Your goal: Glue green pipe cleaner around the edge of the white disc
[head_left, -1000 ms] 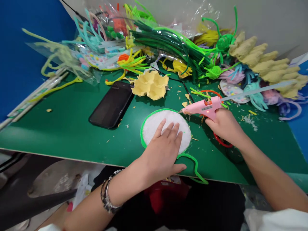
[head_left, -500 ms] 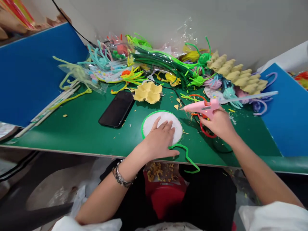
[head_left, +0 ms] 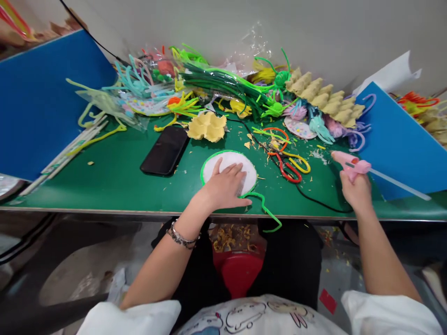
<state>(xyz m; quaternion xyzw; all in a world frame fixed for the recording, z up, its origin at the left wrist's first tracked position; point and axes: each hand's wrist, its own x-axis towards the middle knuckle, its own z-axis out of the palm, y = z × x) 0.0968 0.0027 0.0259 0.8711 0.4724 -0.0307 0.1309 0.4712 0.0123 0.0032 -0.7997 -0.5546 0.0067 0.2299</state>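
My left hand point(head_left: 225, 186) lies flat with its fingers spread on a white round disc point(head_left: 213, 164). A green pipe cleaner point(head_left: 263, 204) runs along the disc's rim, and its loose end trails past my thumb over the table's front edge. Off to the right, my right hand point(head_left: 356, 190) is wrapped round the handle of a pink hot glue gun point(head_left: 351, 164). A clear glue stick point(head_left: 401, 184) juts from the gun's back. Between my hands lie orange-handled scissors point(head_left: 291, 172), close to a yellow loop point(head_left: 301, 163).
A black phone point(head_left: 165, 151) and a cut egg-carton piece point(head_left: 207, 126) lie behind the disc. Pipe cleaners point(head_left: 223, 83) and a longer egg carton point(head_left: 324, 97) pile along the wall. Blue panels point(head_left: 52, 102) flank the green table point(head_left: 115, 186). A black cord point(head_left: 321, 202) crosses the right side.
My right hand has carried the glue gun to the right, away from the disc, uncovering the scissors. My left hand stays on the disc. The view has shifted slightly.
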